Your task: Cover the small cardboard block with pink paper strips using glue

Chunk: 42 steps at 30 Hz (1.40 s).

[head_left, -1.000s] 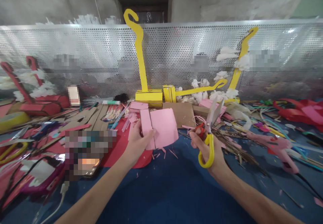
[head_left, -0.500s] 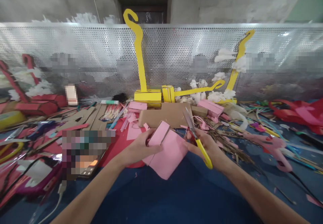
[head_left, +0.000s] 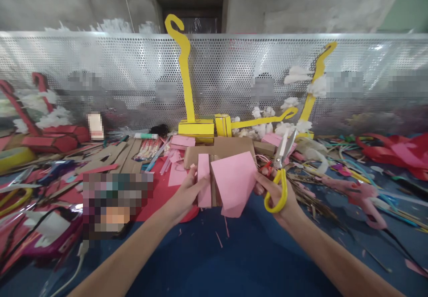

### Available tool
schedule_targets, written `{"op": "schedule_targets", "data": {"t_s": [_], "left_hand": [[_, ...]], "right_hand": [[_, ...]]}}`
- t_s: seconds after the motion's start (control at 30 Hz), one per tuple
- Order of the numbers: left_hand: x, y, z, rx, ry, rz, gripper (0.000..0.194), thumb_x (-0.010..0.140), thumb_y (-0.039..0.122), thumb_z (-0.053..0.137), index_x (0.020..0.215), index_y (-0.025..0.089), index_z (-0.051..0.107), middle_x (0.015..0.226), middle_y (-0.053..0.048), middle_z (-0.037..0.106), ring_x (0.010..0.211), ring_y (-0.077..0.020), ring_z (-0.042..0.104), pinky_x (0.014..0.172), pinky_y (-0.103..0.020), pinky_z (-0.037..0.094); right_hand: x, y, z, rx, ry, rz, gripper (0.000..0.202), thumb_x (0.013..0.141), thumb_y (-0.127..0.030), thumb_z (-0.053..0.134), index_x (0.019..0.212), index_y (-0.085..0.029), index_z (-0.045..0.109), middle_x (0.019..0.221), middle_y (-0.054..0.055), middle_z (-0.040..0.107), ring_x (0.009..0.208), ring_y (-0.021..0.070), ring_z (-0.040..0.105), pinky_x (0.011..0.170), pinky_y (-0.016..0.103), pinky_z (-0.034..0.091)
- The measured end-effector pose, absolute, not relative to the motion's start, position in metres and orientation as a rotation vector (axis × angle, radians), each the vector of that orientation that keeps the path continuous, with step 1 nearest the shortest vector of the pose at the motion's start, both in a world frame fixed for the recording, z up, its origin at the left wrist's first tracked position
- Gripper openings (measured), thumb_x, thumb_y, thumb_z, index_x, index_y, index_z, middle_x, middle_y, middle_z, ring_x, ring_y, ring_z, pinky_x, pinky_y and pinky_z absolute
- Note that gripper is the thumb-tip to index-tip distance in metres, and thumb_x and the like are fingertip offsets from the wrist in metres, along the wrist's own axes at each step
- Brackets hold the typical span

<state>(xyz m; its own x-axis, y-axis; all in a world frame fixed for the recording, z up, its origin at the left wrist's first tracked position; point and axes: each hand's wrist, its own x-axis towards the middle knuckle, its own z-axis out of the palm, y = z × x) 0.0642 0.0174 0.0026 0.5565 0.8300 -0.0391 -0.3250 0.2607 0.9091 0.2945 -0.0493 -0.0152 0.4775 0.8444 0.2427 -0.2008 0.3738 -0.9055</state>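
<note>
Paper [head_left: 234,183] left of scissors [head_left: 280,159], glue gun [head_left: 359,193] right

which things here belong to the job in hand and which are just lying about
Part of the job, it seems:
pink-faced cardboard piece, left hand
pink sheet, right hand
scissors, right hand

Apparently just lying about:
pink glue gun
yellow roll
white marker

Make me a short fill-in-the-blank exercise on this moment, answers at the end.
1. The right hand holds scissors, blades pointing toward the ____ of the picture.
2. The left hand grips a cardboard piece whose facing strip is colored ____.
3. The tall hooked shape before the middle of the perforated panel is ____.
4. The glue gun lies on the ____ side of the picture.

Missing words: top; pink; yellow; right.
</note>
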Motion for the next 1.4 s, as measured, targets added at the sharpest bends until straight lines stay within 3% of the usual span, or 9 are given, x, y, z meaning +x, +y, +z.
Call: {"op": "schedule_targets", "data": {"t_s": [0.17, 1.03, 1.2, 1.3, 1.4], "left_hand": [[0.070, 0.012, 0.000, 1.006, 0.556, 0.851, 0.066, 0.090, 0.035, 0.073, 0.147, 0.035, 0.039, 0.147, -0.009, 0.058, 0.127, -0.0296, 0.062, 0.105, -0.052, 0.054], [0.073, 0.021, -0.013, 1.043, 0.573, 0.966, 0.070, 0.090, 0.034, 0.074, 0.150, 0.036, 0.037, 0.151, -0.006, 0.054, 0.142, -0.0271, 0.047, 0.118, -0.048, 0.042], [0.072, 0.019, -0.009, 1.099, 0.617, 0.960, 0.068, 0.087, 0.037, 0.077, 0.145, 0.032, 0.042, 0.148, -0.008, 0.057, 0.133, -0.0274, 0.056, 0.109, -0.045, 0.050], [0.069, 0.025, -0.005, 1.111, 0.731, 1.003, 0.066, 0.083, 0.044, 0.079, 0.139, 0.028, 0.046, 0.134, -0.010, 0.067, 0.115, -0.0280, 0.068, 0.096, -0.044, 0.057], [0.061, 0.035, 0.001, 1.151, 0.876, 1.101, 0.061, 0.081, 0.049, 0.078, 0.130, 0.026, 0.052, 0.122, -0.009, 0.071, 0.108, -0.0270, 0.071, 0.090, -0.040, 0.058]], "right_hand": [[0.291, -0.051, -0.016, -0.977, -0.783, 0.738, 0.046, 0.070, -0.040, 0.089, 0.081, -0.024, 0.047, 0.055, -0.010, 0.049, 0.042, 0.0093, 0.048, 0.044, 0.025, 0.036], [0.290, -0.054, -0.024, -1.018, -0.826, 0.744, 0.047, 0.069, -0.043, 0.089, 0.081, -0.023, 0.048, 0.058, -0.010, 0.047, 0.041, 0.0070, 0.045, 0.042, 0.023, 0.036], [0.290, -0.054, -0.022, -1.059, -0.853, 0.731, 0.044, 0.071, -0.044, 0.088, 0.082, -0.022, 0.051, 0.057, -0.010, 0.047, 0.041, 0.0068, 0.043, 0.041, 0.023, 0.034], [0.293, -0.053, -0.022, -1.083, -0.865, 0.735, 0.044, 0.071, -0.045, 0.088, 0.083, -0.022, 0.052, 0.057, -0.010, 0.047, 0.041, 0.0070, 0.041, 0.042, 0.024, 0.034], [0.296, -0.055, -0.020, -1.088, -0.906, 0.768, 0.044, 0.072, -0.046, 0.087, 0.086, -0.022, 0.053, 0.057, -0.010, 0.046, 0.041, 0.0067, 0.038, 0.043, 0.024, 0.032]]}}
